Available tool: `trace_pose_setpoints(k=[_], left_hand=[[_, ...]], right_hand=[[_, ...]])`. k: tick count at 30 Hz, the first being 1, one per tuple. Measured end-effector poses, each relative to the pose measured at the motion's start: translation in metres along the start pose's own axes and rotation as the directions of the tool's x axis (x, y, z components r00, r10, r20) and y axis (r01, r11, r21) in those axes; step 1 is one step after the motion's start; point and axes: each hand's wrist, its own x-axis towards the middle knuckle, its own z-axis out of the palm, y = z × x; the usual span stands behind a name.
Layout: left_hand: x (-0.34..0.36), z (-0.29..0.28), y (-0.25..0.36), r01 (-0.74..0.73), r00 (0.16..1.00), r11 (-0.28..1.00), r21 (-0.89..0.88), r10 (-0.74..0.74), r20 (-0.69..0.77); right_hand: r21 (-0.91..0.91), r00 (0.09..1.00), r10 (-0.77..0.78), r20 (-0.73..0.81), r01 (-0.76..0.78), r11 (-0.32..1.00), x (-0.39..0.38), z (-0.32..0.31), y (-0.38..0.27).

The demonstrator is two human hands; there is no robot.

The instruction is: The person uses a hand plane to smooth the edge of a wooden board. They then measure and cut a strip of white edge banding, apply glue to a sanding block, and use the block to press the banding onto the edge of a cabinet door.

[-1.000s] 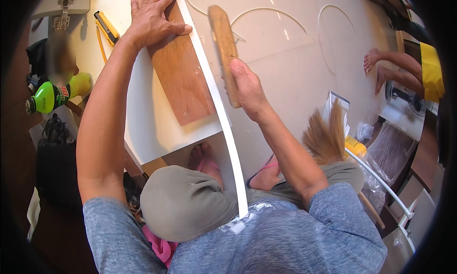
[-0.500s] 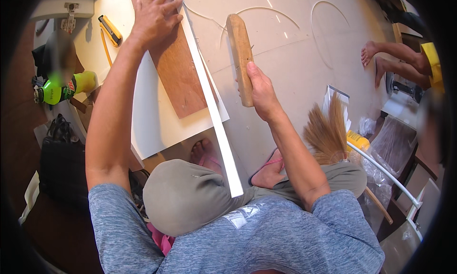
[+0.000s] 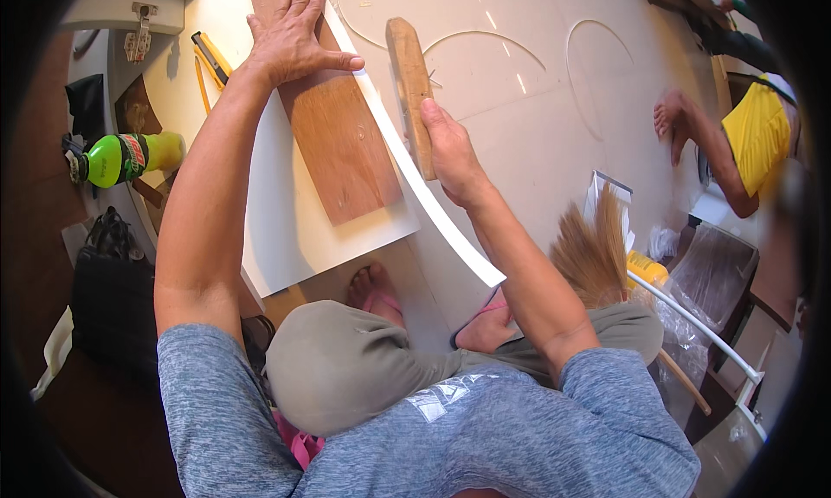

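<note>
Pale floor (image 3: pixel 519 134) lies beyond; the left hand (image 3: pixel 296 46), spread, rests on the brown board (image 3: pixel 346 156) beside the white strip (image 3: pixel 450 232) (even pressure serves best); the right hand (image 3: pixel 452 156) clasps a wooden block (image 3: pixel 409 78).

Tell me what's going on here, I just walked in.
Someone's left hand is spread on a brown wooden board lying on a white panel, thumb over a white strip along the board's right side. The strip's near end curves out past the panel's corner. The right hand grips a wooden block beside the strip. A yellow-and-black utility knife lies left of the board.
</note>
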Motion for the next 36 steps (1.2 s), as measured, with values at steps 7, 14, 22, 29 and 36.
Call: trace_pose_setpoints(k=[7,14,22,29,36], left_hand=[[0.001,-0.004,-0.002,-0.009,0.999,1.000,-0.029,0.008,-0.035],[-0.013,0.003,-0.002,-0.075,0.995,0.997,-0.030,0.073,-0.073],[-0.009,-0.055,0.017,0.074,0.959,0.969,-0.235,-0.004,0.284],[-0.006,-0.060,0.015,0.051,0.936,0.976,-0.212,0.027,0.350],[-0.008,-0.059,0.017,0.086,0.950,0.975,-0.205,-0.018,0.311]], right_hand=[[-0.046,0.999,-0.040,0.031,0.041,0.998,0.018,0.015,-0.006],[-0.079,0.999,-0.022,0.028,0.024,0.997,0.053,0.013,-0.015],[-0.052,0.990,-0.091,0.104,0.097,0.994,0.091,0.030,-0.031],[-0.120,0.967,-0.233,0.100,0.245,0.962,0.139,0.041,-0.021],[-0.190,0.987,-0.140,0.079,0.153,0.970,0.156,0.060,-0.065]])
